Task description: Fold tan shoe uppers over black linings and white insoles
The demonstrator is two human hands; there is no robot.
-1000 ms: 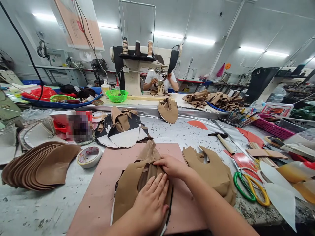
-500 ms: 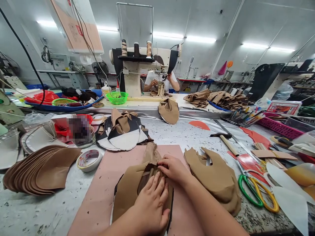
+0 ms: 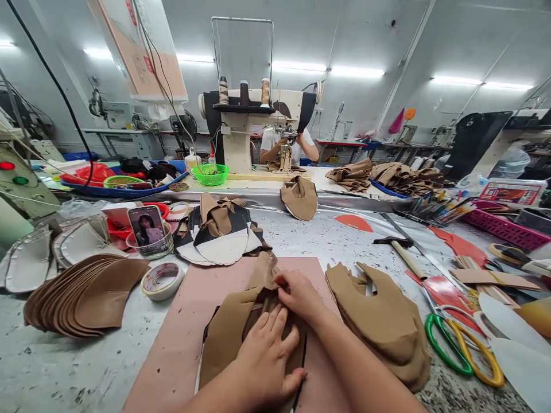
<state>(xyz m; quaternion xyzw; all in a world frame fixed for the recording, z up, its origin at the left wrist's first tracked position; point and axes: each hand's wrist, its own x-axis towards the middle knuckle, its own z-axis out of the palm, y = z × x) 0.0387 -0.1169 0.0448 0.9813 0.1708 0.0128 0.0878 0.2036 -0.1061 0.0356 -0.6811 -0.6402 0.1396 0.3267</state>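
A brown shoe upper point(image 3: 224, 332) with dark and white edging lies on the pink board point(image 3: 172, 338). My left hand point(image 3: 267, 351) rests on it, palm down, with fingers stretched and thumb spread to the right. Just beyond those fingertips, my right hand point(image 3: 299, 293) pinches the folded edge of the upper near its opening. A narrow brown strip point(image 3: 262, 269) extends from there toward the back. Both hands cover part of the upper's middle. To the right lie stacked brown uppers point(image 3: 381, 321).
Left are curved brown leather pieces point(image 3: 86, 295), a tape roll point(image 3: 162, 281) and a propped phone point(image 3: 147, 229). Scissors point(image 3: 467, 353) and a hammer point(image 3: 407, 258) lie right. Behind stand black-and-white pieces point(image 3: 219, 238) and a sewing machine point(image 3: 241, 137), with a person point(image 3: 269, 143) beyond it.
The view has shifted slightly, so everything sits a little farther right. My left thumb has spread farther out. My right hand keeps its pinch on the upper's edge.
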